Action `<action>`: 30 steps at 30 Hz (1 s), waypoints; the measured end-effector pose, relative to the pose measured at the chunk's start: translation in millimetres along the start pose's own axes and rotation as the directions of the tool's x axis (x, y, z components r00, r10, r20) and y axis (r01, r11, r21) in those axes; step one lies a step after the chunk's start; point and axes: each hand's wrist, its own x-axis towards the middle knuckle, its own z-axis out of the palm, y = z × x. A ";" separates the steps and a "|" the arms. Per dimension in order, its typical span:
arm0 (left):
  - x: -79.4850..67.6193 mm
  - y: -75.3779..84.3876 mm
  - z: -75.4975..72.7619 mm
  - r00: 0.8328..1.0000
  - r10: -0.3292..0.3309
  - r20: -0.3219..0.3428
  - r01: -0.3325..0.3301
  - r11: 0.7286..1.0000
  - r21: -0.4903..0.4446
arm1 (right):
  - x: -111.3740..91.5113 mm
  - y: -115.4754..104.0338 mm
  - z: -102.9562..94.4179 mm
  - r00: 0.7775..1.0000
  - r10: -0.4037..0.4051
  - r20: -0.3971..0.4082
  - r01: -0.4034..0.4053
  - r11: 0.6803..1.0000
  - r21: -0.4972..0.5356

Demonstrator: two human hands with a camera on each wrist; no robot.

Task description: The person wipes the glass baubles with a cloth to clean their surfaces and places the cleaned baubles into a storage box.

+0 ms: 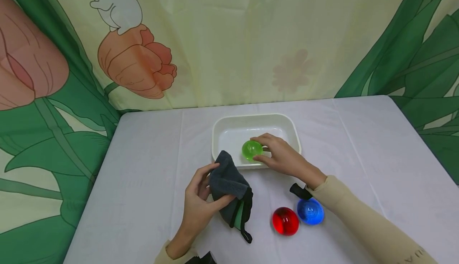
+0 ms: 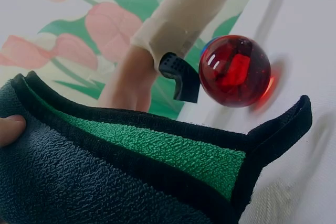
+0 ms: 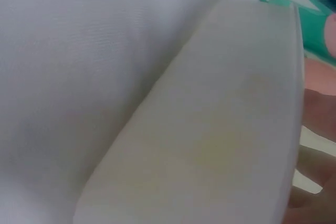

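My left hand [image 1: 198,203] grips a folded cloth [image 1: 229,182], dark grey-blue outside, with black edging and a hanging loop. Its green inner side [image 2: 142,142] shows between the folded edges in the left wrist view. With thumb and fingers, my right hand [image 1: 283,156] pinches a clear green ball [image 1: 252,151] at the white tray [image 1: 254,116], within its near rim. In the right wrist view the tray's outer wall [image 3: 210,124] fills the middle and hides the ball; fingers [image 3: 317,111] show beyond the rim.
A clear red ball [image 1: 285,221] and a blue ball [image 1: 310,211] sit side by side on the white-covered table [image 1: 150,168], below the right forearm. Behind the table hangs a printed curtain [image 1: 222,41]. Black wrist devices [image 1: 300,191] are worn at the sleeves.
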 end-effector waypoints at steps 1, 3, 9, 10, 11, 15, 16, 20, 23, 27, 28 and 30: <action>-0.4 -0.3 -0.2 1.000 -0.001 0.001 0.001 1.000 0.000 | 0.5 0.3 1.1 1.000 0.008 0.005 -0.008 1.000 -0.004; -1.0 -0.3 -0.1 1.000 -0.020 -0.001 0.020 1.000 0.005 | 1.5 1.0 3.4 1.000 0.017 0.011 -0.016 1.000 -0.014; -2.2 -0.3 0.7 0.998 -0.066 0.002 0.066 0.998 0.023 | 4.7 0.8 6.4 0.999 0.029 0.031 -0.028 0.999 -0.043; -2.2 -0.6 0.9 0.998 -0.067 0.003 0.067 0.997 0.024 | 5.3 0.9 6.6 0.999 0.030 0.035 -0.029 0.999 -0.045; -2.2 -0.8 1.0 0.998 -0.067 0.005 0.066 0.997 0.024 | 5.9 1.2 6.6 0.999 0.030 0.038 -0.028 0.998 -0.048; -1.7 -2.1 1.5 0.998 -0.062 0.011 0.061 0.998 0.031 | 7.9 2.5 6.5 0.999 0.023 0.036 -0.021 0.998 -0.052; -1.5 -2.4 1.6 0.998 -0.059 0.012 0.058 0.998 0.035 | 8.5 2.6 6.5 0.999 0.027 0.034 -0.025 0.998 -0.049; -1.8 -3.8 2.1 0.998 -0.057 0.014 0.057 0.997 0.044 | 11.1 1.8 7.4 0.998 0.060 0.030 -0.059 0.997 -0.041; -2.2 -4.3 2.7 0.997 -0.069 0.019 0.069 0.997 0.037 | 13.3 0.3 8.5 0.995 0.094 0.037 -0.092 0.995 -0.047; -3.2 -3.8 3.9 0.996 -0.081 0.029 0.080 0.996 0.024 | 12.5 -3.0 7.6 0.993 0.110 0.046 -0.106 0.991 -0.077; -3.5 -3.5 4.2 0.996 -0.083 0.030 0.083 0.996 0.021 | 11.7 -4.2 6.4 0.993 0.108 0.044 -0.104 0.991 -0.083; -3.8 -3.2 4.5 0.996 -0.085 0.031 0.084 0.996 0.019 | 9.8 -6.6 3.3 0.994 0.100 0.038 -0.096 0.991 -0.092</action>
